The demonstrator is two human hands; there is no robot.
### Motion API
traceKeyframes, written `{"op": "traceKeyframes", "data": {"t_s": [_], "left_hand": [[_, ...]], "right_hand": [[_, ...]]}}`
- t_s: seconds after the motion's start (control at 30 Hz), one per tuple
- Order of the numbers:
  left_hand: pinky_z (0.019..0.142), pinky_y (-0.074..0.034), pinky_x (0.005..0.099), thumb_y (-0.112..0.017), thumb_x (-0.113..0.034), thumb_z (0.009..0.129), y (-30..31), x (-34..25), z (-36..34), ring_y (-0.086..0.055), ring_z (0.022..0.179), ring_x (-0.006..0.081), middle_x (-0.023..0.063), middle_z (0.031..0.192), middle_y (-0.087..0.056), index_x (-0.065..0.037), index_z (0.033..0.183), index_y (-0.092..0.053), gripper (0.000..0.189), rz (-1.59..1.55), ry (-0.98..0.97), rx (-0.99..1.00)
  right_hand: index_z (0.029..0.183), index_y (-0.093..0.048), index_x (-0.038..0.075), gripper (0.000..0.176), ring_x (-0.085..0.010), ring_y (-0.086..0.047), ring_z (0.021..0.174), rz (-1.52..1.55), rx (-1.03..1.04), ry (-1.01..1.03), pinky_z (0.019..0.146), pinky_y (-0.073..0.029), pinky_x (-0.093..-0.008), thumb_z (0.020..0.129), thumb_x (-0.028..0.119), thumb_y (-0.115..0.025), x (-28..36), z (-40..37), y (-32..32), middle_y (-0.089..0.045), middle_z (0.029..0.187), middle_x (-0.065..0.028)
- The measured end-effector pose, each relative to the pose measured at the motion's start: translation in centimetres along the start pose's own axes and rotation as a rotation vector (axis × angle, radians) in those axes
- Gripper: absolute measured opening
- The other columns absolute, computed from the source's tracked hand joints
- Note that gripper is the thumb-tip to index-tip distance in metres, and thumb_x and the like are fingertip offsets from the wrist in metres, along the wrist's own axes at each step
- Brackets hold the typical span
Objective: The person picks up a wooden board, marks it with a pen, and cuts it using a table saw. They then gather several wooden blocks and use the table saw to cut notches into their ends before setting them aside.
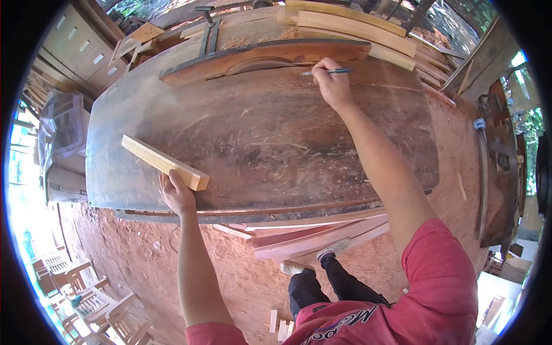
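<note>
A short light wooden block (164, 160) lies at a slant on the left part of the dark worktable (247, 132). My left hand (177, 192) is closed on the block near its right end, by the table's near edge. At the table's far side my right hand (332, 83) holds a dark pen (339, 71), its tip pointing left. Just left of that hand a long reddish-brown board (264, 54) with a curved cutout runs along the far side of the tabletop.
Pale planks (356, 29) are stacked beyond the table. More boards (322, 238) lie on the ground by my feet. Wooden chairs (103, 305) stand at the lower left. A cabinet (80, 43) is at the upper left. Another bench (499, 167) stands at the right.
</note>
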State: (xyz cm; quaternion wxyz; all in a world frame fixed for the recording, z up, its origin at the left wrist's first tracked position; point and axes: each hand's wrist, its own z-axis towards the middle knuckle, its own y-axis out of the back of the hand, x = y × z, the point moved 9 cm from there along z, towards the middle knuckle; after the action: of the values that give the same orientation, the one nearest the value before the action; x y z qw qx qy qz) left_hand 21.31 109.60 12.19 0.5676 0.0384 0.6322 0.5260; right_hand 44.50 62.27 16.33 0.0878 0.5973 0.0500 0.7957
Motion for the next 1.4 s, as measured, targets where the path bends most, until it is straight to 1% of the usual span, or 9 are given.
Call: {"op": "traceKeyframes", "data": {"t_s": [0.4,0.5,0.57,0.7,0.8,1.0,1.2,1.27,1.4], "left_hand": [[0.095,-0.047,0.0506,-0.044,-0.063,0.096,-0.3,1.5,-0.2,-0.062,0.111,0.0419,0.0217,0.120,-0.067,-0.008,0.128,-0.066,0.067,-0.046,0.159,0.056],[0.111,-0.031,0.0501,-0.041,-0.077,0.090,-1.5,2.2,0.9,-0.051,0.129,0.0364,0.0168,0.140,-0.055,-0.016,0.143,-0.054,0.082,-0.041,0.115,0.120],[0.120,-0.002,0.0542,-0.037,-0.082,0.087,-2.6,3.4,2.3,-0.025,0.150,0.0298,0.0160,0.160,-0.030,-0.018,0.157,-0.032,0.095,0.100,0.220,0.276],[0.120,0.004,0.0577,-0.035,-0.081,0.089,-7.7,5.1,1.2,-0.008,0.155,0.0302,0.0199,0.164,-0.018,-0.011,0.160,-0.016,0.101,0.000,0.459,0.235],[0.120,0.004,0.0583,-0.032,-0.076,0.094,-8.6,-1.2,-5.8,-0.003,0.155,0.0330,0.0221,0.166,-0.012,-0.004,0.160,-0.010,0.100,0.023,0.439,0.203],[0.122,-0.016,0.0568,-0.030,-0.058,0.101,-12.2,-20.3,-25.9,-0.006,0.152,0.0449,0.0240,0.165,-0.008,0.008,0.156,-0.003,0.090,-0.201,0.350,0.328],[0.123,-0.018,0.0468,-0.037,-0.062,0.098,-17.7,-33.8,-36.9,-0.013,0.147,0.0536,0.0287,0.163,-0.011,0.012,0.137,-0.050,0.085,-0.163,0.193,0.647],[0.115,-0.032,0.0480,-0.044,-0.059,0.098,-16.3,-35.5,-40.5,-0.043,0.135,0.0471,0.0311,0.147,-0.044,0.009,0.122,-0.063,0.074,-0.056,0.126,0.462],[0.079,-0.055,0.0362,-0.064,-0.024,0.097,-11.5,-45.9,-57.8,-0.072,0.088,0.0266,0.0146,0.100,-0.073,0.006,0.119,-0.061,0.037,-0.915,-0.013,1.151]], "right_hand": [[0.101,-0.064,0.006,0.018,-0.0084,-0.056,0.066,0.256,-0.040,-0.272,0.059,-0.045,-0.0263,0.099,0.022,-0.058,2.2,-13.3,1.6,-0.061,0.076,0.0013],[0.091,-0.064,0.007,0.026,-0.0103,-0.055,0.066,0.069,0.100,-0.519,0.061,-0.045,-0.0297,0.101,0.030,-0.058,7.1,-28.3,5.6,-0.060,0.075,-0.0015],[0.105,-0.064,0.003,0.028,-0.0206,-0.060,0.091,-0.262,0.264,-0.129,0.083,-0.047,-0.0367,0.102,0.029,-0.055,7.5,-40.9,10.0,-0.063,0.095,-0.0099],[0.084,-0.055,0.005,0.030,-0.0130,-0.049,0.070,-0.201,0.179,-1.062,0.062,-0.041,-0.0342,0.102,0.030,-0.052,8.3,-65.2,23.0,-0.053,0.077,-0.0047],[0.089,-0.047,0.013,0.024,-0.0088,-0.039,0.048,-0.255,-0.094,-1.164,0.042,-0.032,-0.0279,0.102,0.033,-0.051,10.3,-75.2,31.4,-0.043,0.064,0.0019],[0.099,-0.043,0.014,0.019,-0.0079,-0.041,0.048,0.136,-0.450,-0.982,0.038,-0.030,-0.0255,0.101,0.031,-0.052,12.0,-70.7,38.0,-0.046,0.066,0.0012],[0.101,-0.050,0.007,0.014,-0.0051,-0.042,0.050,0.046,-0.281,-0.582,0.042,-0.033,-0.0226,0.102,0.021,-0.052,14.2,-60.1,43.2,-0.049,0.070,0.0010],[0.104,-0.054,0.006,0.012,-0.0061,-0.043,0.051,0.090,-0.286,-0.389,0.044,-0.034,-0.0220,0.101,0.018,-0.054,17.4,-59.5,47.6,-0.051,0.071,0.0003],[0.107,-0.056,0.005,0.012,-0.0083,-0.047,0.054,0.064,-0.346,-0.311,0.047,-0.039,-0.0242,0.101,0.016,-0.057,20.1,-61.7,58.9,-0.054,0.074,-0.0012]]}}
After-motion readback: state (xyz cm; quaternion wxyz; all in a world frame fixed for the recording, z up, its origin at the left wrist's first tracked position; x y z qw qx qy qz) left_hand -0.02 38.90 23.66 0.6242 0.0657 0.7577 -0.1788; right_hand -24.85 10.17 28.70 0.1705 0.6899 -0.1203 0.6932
